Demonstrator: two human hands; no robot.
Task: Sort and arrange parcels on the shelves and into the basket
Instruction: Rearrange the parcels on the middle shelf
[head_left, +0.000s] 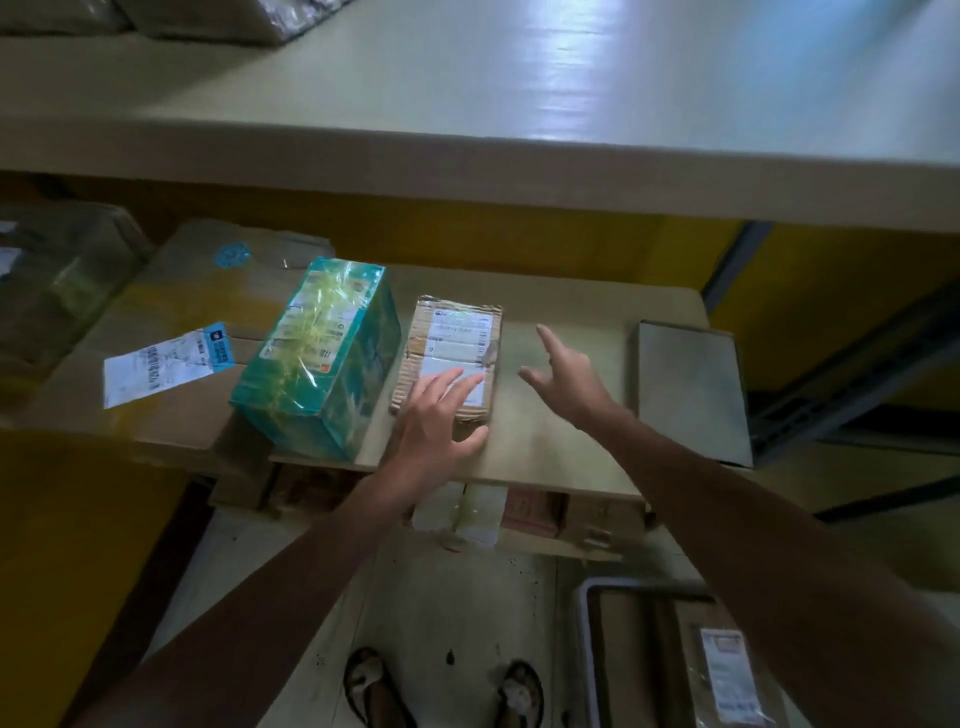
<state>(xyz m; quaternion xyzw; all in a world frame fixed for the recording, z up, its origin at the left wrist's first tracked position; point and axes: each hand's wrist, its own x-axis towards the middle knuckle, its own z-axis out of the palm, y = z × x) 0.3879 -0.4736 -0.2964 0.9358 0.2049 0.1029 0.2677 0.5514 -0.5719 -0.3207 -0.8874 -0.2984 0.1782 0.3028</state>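
i'm settling the parcel on the shelf, just beside the teal box. left hand rests flat on it; right hand hovers spread, empty. next i'd nudge it square.

Parcel storeroom — shelves hold labelled parcels — basket below.

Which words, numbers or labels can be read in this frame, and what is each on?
No text is readable here.
The white label on the small cardboard parcel, partly under the left hand: blurred.
The printed label on the teal wrapped box: blurred.
The white slip on the big carton: unreadable.
The blue round sticker on that carton: unreadable.
The paper label on the flat parcel in the basket: blurred.
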